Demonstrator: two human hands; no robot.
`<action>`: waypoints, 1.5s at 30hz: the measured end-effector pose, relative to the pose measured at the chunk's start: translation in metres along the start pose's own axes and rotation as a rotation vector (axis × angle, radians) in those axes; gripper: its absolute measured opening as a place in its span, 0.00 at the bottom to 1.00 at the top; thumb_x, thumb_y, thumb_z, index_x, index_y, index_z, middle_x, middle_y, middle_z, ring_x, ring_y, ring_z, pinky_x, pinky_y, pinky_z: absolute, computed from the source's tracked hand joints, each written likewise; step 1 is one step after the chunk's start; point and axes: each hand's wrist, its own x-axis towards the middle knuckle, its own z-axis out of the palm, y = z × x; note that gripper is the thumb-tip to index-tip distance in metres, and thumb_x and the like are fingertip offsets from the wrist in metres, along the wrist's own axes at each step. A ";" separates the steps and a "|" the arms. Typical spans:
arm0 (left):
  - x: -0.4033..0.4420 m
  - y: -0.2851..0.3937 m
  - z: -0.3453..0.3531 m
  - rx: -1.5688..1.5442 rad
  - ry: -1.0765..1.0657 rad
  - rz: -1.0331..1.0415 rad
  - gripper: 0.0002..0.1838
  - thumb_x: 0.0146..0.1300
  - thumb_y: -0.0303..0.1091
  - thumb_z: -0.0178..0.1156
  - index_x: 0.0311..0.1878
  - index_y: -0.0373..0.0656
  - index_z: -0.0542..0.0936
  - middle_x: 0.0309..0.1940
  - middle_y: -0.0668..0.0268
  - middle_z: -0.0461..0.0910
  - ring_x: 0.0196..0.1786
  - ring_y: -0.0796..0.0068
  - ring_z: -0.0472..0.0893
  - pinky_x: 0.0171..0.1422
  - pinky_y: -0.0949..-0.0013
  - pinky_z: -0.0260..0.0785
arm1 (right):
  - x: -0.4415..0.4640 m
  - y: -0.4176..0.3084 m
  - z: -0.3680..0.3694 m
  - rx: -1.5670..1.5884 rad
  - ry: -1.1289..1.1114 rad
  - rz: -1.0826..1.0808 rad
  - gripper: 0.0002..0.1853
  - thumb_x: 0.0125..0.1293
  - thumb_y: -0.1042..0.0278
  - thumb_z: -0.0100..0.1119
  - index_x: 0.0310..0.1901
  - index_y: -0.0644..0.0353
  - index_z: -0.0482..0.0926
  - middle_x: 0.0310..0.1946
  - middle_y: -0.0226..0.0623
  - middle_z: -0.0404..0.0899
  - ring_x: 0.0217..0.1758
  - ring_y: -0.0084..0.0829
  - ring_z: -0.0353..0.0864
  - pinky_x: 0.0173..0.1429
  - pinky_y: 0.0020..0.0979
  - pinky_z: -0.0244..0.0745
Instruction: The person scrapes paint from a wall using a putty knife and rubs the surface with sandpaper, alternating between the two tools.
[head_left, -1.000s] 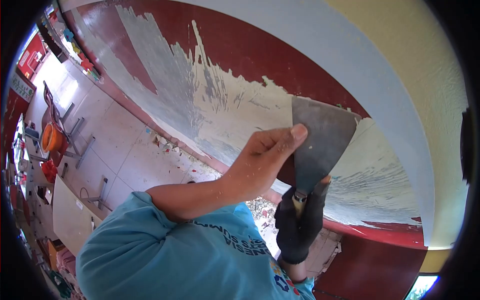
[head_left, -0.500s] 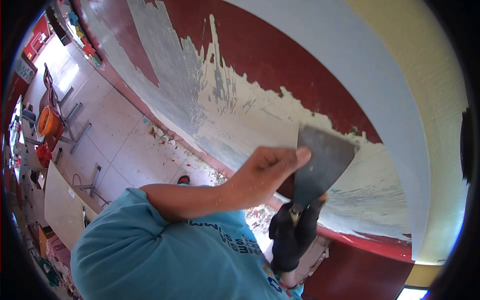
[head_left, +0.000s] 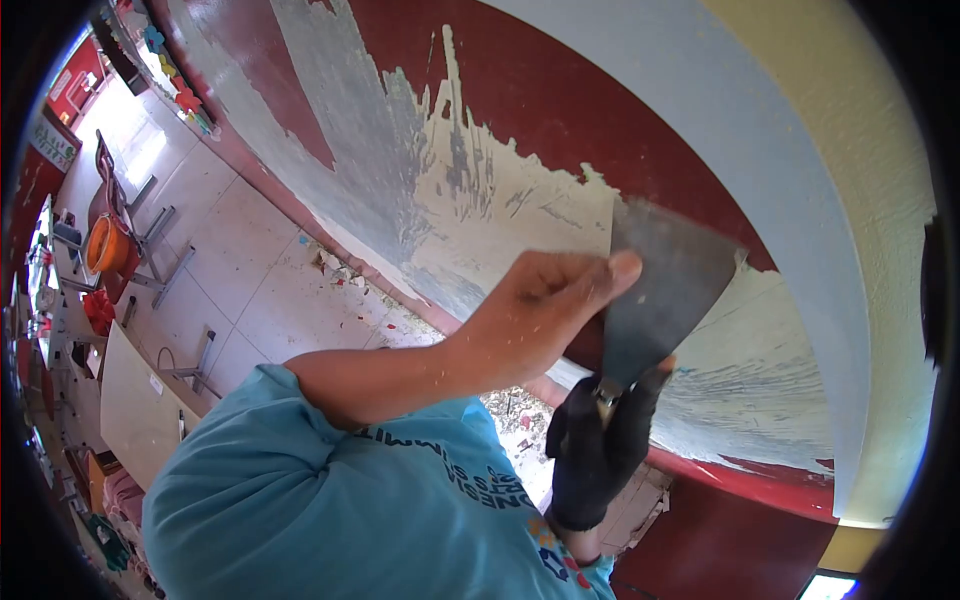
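My right hand (head_left: 600,445), in a black glove with a bare fingertip showing, is wrapped around the handle of a wide putty knife (head_left: 672,290). The grey metal blade points up, in front of the wall. My bare left hand (head_left: 550,300) is closed at the blade's left edge, its thumb tip overlapping the metal. Behind its fingers shows a dark red patch (head_left: 588,345); I cannot tell what it belongs to. Pale filler (head_left: 500,240) is spread in ragged streaks over the dark red wall (head_left: 560,85) near both hands.
A grey-blue curved band (head_left: 760,150) borders the wall on the right. Debris (head_left: 340,270) litters the tiled floor (head_left: 205,250) along the wall's foot. Further left are a chair (head_left: 115,205) with an orange bucket (head_left: 103,243) and a table (head_left: 140,405).
The putty knife and both hands have risen a little in view, the knife also shifting right. The wall and room have slid slightly right as the camera turned.
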 end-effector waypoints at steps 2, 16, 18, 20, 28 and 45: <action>0.002 0.012 0.003 -0.062 0.060 0.092 0.26 0.70 0.52 0.50 0.21 0.42 0.72 0.18 0.80 0.58 0.26 0.90 0.55 0.28 0.75 0.47 | 0.007 -0.005 0.007 -0.121 0.011 -0.118 0.40 0.59 0.85 0.52 0.72 0.55 0.50 0.33 0.32 0.78 0.25 0.18 0.72 0.31 0.22 0.71; -0.004 0.015 -0.011 -0.255 -0.003 0.046 0.21 0.69 0.48 0.52 0.35 0.37 0.80 0.35 0.66 0.81 0.37 0.85 0.76 0.42 0.79 0.68 | 0.011 0.001 0.019 -0.455 0.010 -0.301 0.36 0.62 0.83 0.46 0.72 0.59 0.49 0.22 0.30 0.69 0.15 0.15 0.64 0.16 0.19 0.60; -0.007 0.015 -0.010 -0.216 0.004 0.055 0.21 0.69 0.48 0.52 0.36 0.37 0.80 0.35 0.66 0.81 0.38 0.84 0.76 0.43 0.78 0.68 | 0.002 0.000 0.016 -0.401 0.002 -0.277 0.36 0.62 0.83 0.46 0.72 0.59 0.49 0.22 0.30 0.69 0.15 0.15 0.64 0.16 0.19 0.60; -0.010 0.016 -0.010 -0.125 0.008 0.062 0.21 0.70 0.48 0.51 0.37 0.37 0.79 0.36 0.65 0.81 0.41 0.83 0.78 0.46 0.76 0.69 | -0.001 -0.004 0.020 -0.338 0.005 -0.255 0.36 0.62 0.84 0.46 0.72 0.59 0.50 0.22 0.30 0.69 0.15 0.15 0.64 0.17 0.19 0.60; -0.007 -0.009 -0.020 -0.112 0.027 0.021 0.23 0.70 0.50 0.50 0.40 0.36 0.78 0.34 0.63 0.82 0.34 0.79 0.80 0.40 0.75 0.73 | -0.003 -0.006 0.020 -0.483 0.020 -0.309 0.37 0.57 0.86 0.45 0.71 0.61 0.53 0.23 0.29 0.71 0.16 0.15 0.66 0.19 0.20 0.62; -0.006 0.010 -0.024 -0.009 -0.001 -0.051 0.26 0.69 0.53 0.51 0.40 0.35 0.80 0.32 0.64 0.81 0.37 0.83 0.79 0.43 0.77 0.73 | -0.004 -0.024 0.023 -0.381 0.041 -0.036 0.36 0.60 0.81 0.55 0.71 0.54 0.56 0.26 0.32 0.76 0.23 0.17 0.72 0.29 0.22 0.71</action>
